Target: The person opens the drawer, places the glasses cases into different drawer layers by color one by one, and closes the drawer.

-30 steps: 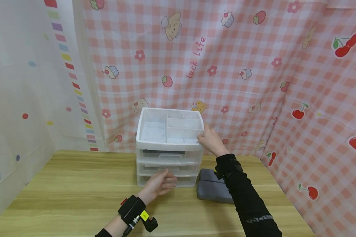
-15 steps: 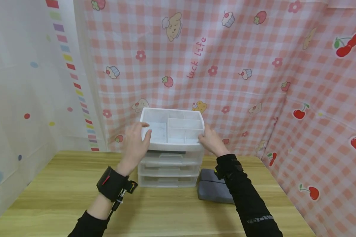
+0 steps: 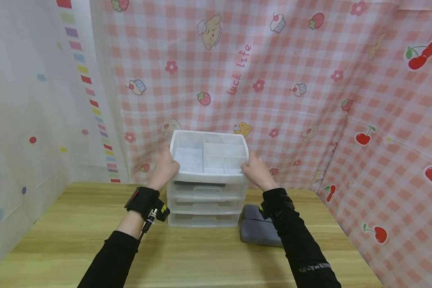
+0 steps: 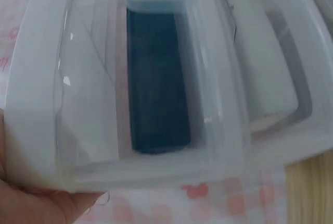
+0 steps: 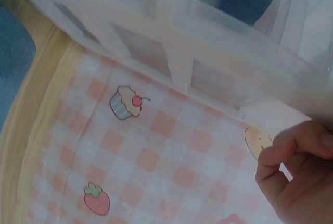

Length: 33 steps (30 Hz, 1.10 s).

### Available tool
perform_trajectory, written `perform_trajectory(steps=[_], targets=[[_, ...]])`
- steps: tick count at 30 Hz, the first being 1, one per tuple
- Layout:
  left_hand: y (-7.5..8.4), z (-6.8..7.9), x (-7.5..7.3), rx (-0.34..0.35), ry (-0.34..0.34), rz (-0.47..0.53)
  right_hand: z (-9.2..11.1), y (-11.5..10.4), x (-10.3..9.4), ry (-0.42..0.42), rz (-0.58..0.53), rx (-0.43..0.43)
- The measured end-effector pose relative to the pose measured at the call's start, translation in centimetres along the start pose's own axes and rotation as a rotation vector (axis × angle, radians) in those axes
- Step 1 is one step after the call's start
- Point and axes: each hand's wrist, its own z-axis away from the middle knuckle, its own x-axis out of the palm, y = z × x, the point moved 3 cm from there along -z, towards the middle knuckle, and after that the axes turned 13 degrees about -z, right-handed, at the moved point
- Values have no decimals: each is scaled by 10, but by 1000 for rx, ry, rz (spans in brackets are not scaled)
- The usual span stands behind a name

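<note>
A white plastic drawer organizer (image 3: 208, 194) with three clear drawers and a divided open top tray stands on the table. My left hand (image 3: 164, 166) grips the top tray's left rim, and my right hand (image 3: 256, 170) grips its right rim. In the left wrist view, the left thumb and fingers (image 4: 36, 206) lie at the tray's side edge. A dark blue object (image 4: 158, 78) shows through one drawer, and a whitish block (image 4: 260, 62) through another. The right wrist view has the curled right hand (image 5: 302, 177) at the rim, its fingertips partly hidden.
A folded grey padded item (image 3: 260, 232) lies right of the organizer, partly behind the right forearm. Behind the wooden table (image 3: 201, 256) hangs a pink checked cloth (image 3: 209, 72). Similar cloth hangs on the right, and a white dotted one (image 3: 39, 104) on the left.
My left hand has risen from in front of the lower drawers to the tray's left rim and taken hold there. The right hand has kept its grip on the right rim.
</note>
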Motion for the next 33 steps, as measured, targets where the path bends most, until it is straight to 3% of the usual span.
perform_trajectory(steps=[4,7,11,15,19,22,29,33], targets=[[2,1,4,-12,-39,87,5,2,2,114,-62,-34],[3,0,7,-37,-68,104,16,9,8,250,-208,-70],[3,-1,7,-65,-82,100,39,19,24,433,-609,-36],[2,-3,5,-91,-93,95,62,25,48,530,-1022,105],[1,-2,4,-110,-100,95,82,31,79,421,-1363,270],[-1,-1,4,-119,-99,96,97,34,104,296,-1525,373],[-2,1,4,-106,-102,114,115,39,157,18,-1579,525],[-1,3,5,-83,-101,151,117,43,176,-30,-1639,568]])
